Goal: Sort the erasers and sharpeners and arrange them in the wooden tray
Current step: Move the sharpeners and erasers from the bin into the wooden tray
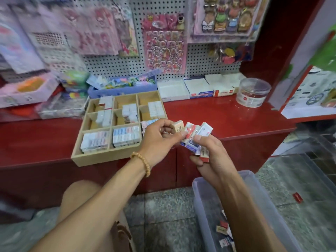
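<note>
Both hands are held up in front of the red surface [227,115], just past the near right corner of the wooden tray [101,157]. A fanned bunch of small boxed erasers [197,135] is gripped in the right hand [209,153], fingers curled round the lot. One beige eraser [179,126] is pinched by the left hand [160,140] between thumb and fingertips, right beside the top of that bunch. A beaded bracelet [143,163] is worn on the left wrist.

As for the tray, it's sat on the red surface with its near edge at the surface's front lip. It's split into compartments: the near row is packed tight with little white, blue and pink boxes [111,139], while the middle and back rows are only partly filled with small white stacks. What's in the near right compartment is mostly hidden behind the left hand, so not much can be said there. Whether any of it is sharpeners can't be told, too small and blurry.

Down on the tiled floor, a clear plastic bin [201,197] is seen under the right forearm, with a few loose small packets at the bottom. One red packet [297,197] is lying by itself on a clear lid to the right.

Behind the tray a blue basket [123,90] of colourful bits is parked, then flat white boxes [198,87], then a round clear tub [254,91]. Sticker sheets [165,50] are hung on the pegboard above.
</note>
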Available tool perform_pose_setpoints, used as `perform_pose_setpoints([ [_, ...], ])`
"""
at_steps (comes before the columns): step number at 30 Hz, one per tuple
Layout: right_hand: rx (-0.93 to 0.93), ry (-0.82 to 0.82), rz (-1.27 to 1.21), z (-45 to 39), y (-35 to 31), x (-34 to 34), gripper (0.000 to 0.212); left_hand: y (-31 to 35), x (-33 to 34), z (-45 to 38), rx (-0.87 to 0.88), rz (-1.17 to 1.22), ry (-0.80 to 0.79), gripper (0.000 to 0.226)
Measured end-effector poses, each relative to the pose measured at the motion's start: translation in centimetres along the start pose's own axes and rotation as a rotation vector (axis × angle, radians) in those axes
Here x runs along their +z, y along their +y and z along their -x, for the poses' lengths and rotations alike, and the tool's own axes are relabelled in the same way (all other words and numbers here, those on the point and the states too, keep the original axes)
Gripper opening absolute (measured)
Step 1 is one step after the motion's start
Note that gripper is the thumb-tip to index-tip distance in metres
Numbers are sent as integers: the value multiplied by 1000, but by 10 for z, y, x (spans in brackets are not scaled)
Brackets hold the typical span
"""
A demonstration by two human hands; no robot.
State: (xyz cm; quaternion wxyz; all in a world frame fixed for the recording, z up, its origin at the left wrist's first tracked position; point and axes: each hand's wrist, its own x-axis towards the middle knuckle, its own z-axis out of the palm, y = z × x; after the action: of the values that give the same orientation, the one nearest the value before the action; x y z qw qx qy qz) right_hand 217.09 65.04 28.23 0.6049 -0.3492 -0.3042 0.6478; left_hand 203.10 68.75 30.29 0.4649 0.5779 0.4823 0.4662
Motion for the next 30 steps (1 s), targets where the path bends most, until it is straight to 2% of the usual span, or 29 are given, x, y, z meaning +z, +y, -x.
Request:
perform_pose_setpoints([
  [2,14,-9,32,-14,4,14,32,-1,-20,-11,10,-30,7,16],
  [8,16,-2,51,-64,8,44,20,-10,-77,-52,5,-142,-12,24],
  [12,11,38,131,-96,4,52,15,-11,-105,-103,65,-439,77,24],
  [16,39,72,152,-120,2,48,3,-14,-116,-155,34,-759,-52,24],
  [18,39,72,158,-128,4,47,4,-16,-115,-174,32,-860,-123,22],
  [21,42,78,169,-137,7,43,17,-23,-110,-194,36,-922,-167,21],
  [25,73,94,198,-143,8,36,23,-39,-109,-207,45,-961,-221,32],
  [30,87,86,201,-147,8,34,25,-48,-110,-213,140,-1083,-183,25],
])
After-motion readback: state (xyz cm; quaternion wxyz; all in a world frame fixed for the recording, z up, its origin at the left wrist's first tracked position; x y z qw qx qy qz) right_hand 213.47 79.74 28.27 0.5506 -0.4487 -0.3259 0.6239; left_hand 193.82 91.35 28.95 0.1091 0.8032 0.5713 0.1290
